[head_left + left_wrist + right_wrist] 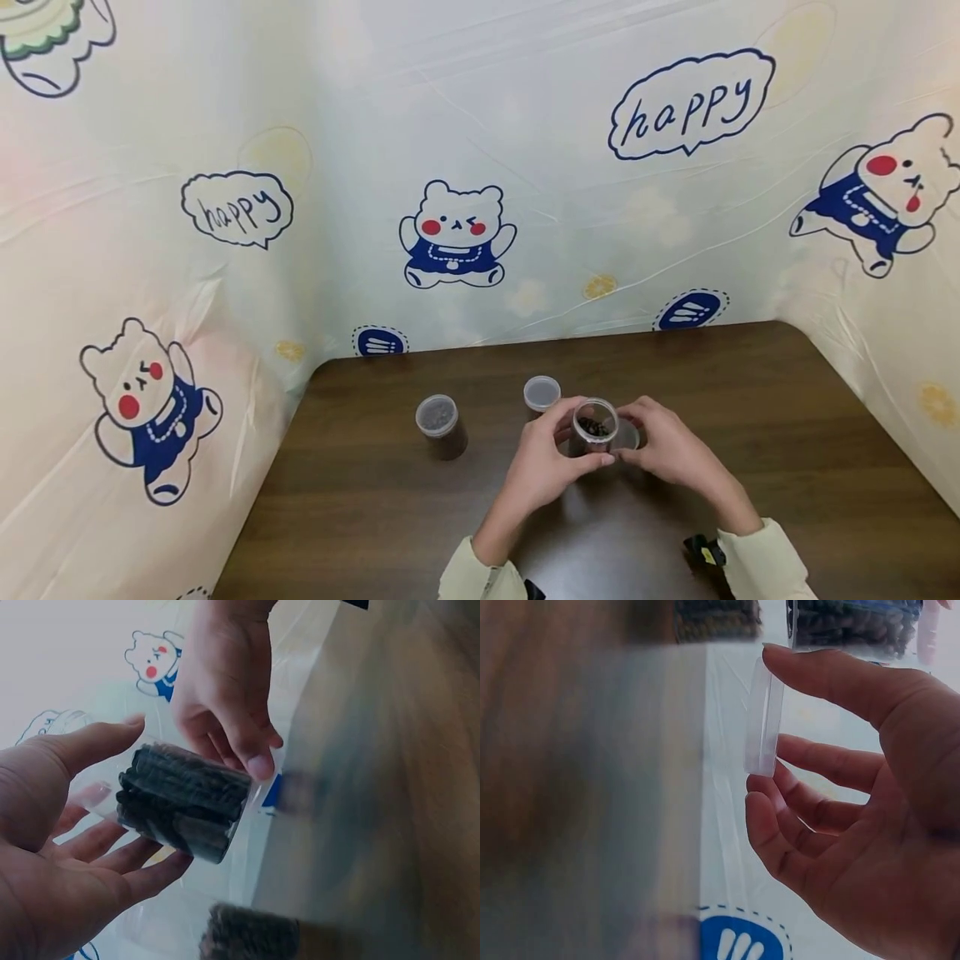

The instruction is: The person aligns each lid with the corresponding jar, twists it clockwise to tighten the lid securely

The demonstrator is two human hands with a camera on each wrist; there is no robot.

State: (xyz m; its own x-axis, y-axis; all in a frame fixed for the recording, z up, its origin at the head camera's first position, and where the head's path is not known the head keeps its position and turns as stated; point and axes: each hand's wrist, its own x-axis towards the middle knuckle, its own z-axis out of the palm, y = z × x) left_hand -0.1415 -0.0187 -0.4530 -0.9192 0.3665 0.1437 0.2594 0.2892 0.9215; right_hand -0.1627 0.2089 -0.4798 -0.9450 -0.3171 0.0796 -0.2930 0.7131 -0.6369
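Note:
My left hand (543, 462) holds a clear plastic jar (595, 425) upright, thumb on the near side and fingers round the far side. The jar has no lid on, and small dark pieces show inside; the left wrist view has the jar (184, 799) close up, filled with them. Just to its right, my right hand (667, 446) pinches a round translucent lid (627, 435) between thumb and fingers. Edge-on in the right wrist view, the lid (765, 720) is apart from the jar. Exactly what the dark pieces are, I cannot tell.
Left of the hands, a lidded jar (442, 429) with dark contents stands on the brown wooden table (352, 517). A second lidded jar (542, 393) is just behind my left hand, partly hidden. Printed cloth (465, 100) hangs along the table's back and sides.

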